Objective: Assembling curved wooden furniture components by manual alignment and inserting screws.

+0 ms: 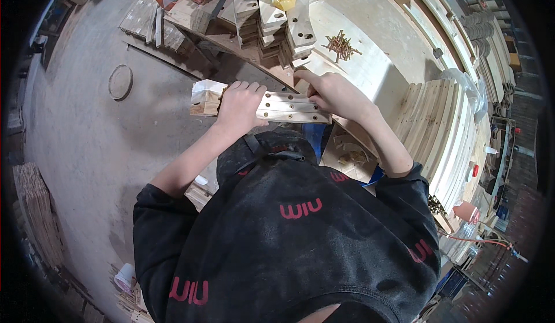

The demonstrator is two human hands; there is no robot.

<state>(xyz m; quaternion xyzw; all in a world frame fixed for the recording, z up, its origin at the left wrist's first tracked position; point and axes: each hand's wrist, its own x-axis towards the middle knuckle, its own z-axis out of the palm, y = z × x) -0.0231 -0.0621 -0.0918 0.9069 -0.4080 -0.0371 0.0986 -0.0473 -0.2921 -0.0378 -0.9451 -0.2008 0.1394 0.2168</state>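
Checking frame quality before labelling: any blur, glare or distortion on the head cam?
Head view: strong fisheye, black vignette at the corners, workbench edges bow. Light is soft and even, no hard glare. The left hand and right hand on the drilled wooden piece are sharp; the rim is smeared and dim.

Both hands, left (240,104) and right (334,95), grip a stack of drilled wood strips (277,107) (holes along the face) beside a workbench (376,63).
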